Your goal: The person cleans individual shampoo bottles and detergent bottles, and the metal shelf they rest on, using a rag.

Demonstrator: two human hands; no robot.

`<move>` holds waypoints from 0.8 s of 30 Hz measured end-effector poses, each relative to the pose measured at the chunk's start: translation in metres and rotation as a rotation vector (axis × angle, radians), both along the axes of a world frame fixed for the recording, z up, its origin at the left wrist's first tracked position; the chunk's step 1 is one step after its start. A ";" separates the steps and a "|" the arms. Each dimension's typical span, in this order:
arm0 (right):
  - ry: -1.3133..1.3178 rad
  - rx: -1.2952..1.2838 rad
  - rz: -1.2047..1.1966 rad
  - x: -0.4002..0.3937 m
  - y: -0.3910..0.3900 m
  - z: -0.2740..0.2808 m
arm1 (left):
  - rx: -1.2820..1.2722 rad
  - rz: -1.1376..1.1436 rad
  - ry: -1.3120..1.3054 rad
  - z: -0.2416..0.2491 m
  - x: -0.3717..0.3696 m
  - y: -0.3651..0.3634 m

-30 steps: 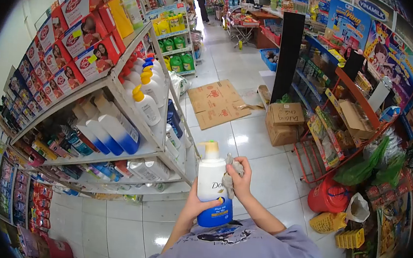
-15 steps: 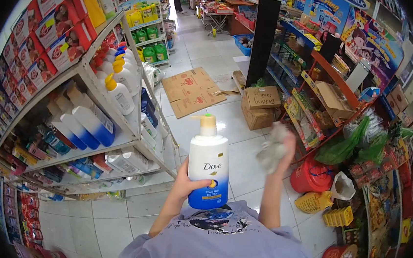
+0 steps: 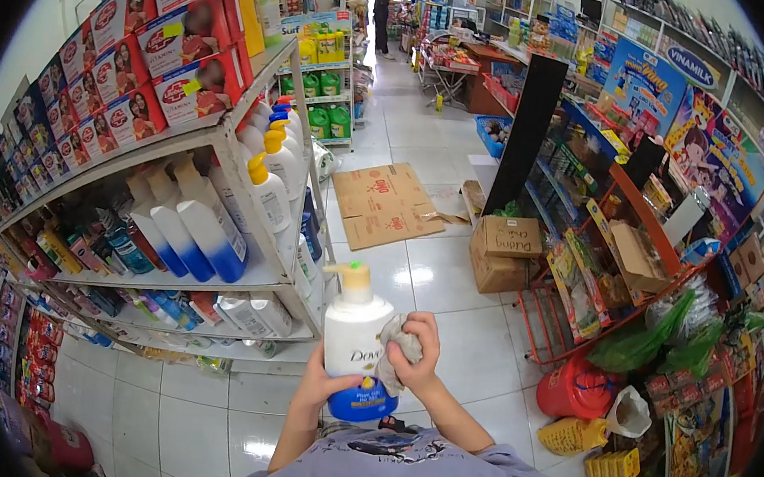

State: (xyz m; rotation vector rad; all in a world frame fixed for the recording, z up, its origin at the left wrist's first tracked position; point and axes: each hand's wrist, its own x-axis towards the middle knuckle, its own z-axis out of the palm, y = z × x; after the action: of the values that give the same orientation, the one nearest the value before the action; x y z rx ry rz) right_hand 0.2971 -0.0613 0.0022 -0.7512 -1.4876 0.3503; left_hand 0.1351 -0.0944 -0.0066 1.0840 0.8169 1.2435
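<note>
A white and blue Dove pump bottle (image 3: 357,332) with a yellow pump head stands upright in front of my chest. My left hand (image 3: 323,377) is wrapped round its lower left side, thumb across the front. In my right hand (image 3: 419,355) is a crumpled grey cloth (image 3: 399,338), pressed against the bottle's right side and covering part of the label. The fingers of that hand are curled round the cloth.
To the left stands a metal shelf (image 3: 226,148) with pump bottles (image 3: 268,194), slanted white-blue bottles (image 3: 210,228) and red soap boxes (image 3: 182,35). Flattened cardboard (image 3: 387,204) lies on the tiled floor. Cartons (image 3: 504,249) and a red bucket (image 3: 573,389) are on the right. A person (image 3: 382,19) stands far back.
My right hand has come in from the right with the cloth and now meets the bottle. The bottle has shifted slightly left and lower. The view has tilted up.
</note>
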 end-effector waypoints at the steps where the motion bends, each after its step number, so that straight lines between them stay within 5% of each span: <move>1: 0.085 0.025 -0.008 -0.002 0.005 0.008 | -0.019 -0.042 -0.013 0.004 0.001 -0.004; 11: 0.020 -0.006 0.095 -0.005 -0.015 0.000 | -0.101 0.110 -0.142 0.012 0.008 -0.018; 13: 0.052 -0.234 0.224 0.002 -0.021 -0.020 | -0.127 0.241 -0.248 0.013 0.010 -0.017; 17: 0.208 -0.610 0.401 0.019 -0.017 -0.041 | -0.126 0.093 -0.300 0.020 0.013 -0.012; 19: 0.190 -0.580 0.350 0.019 -0.010 -0.038 | -0.144 0.038 -0.252 0.024 0.021 -0.015; 21: 0.705 -0.628 0.361 0.018 0.000 -0.022 | -0.166 -0.018 -0.211 0.025 0.030 -0.020; 24: 0.642 -0.539 0.310 0.034 0.010 0.013 | -0.201 -0.138 -0.091 0.027 0.042 -0.023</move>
State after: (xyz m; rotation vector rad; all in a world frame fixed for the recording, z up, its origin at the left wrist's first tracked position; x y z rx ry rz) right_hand 0.3314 -0.0518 0.0150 -0.7255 -0.8897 1.1467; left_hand 0.1767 -0.1178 0.0201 0.8994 0.7667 1.0632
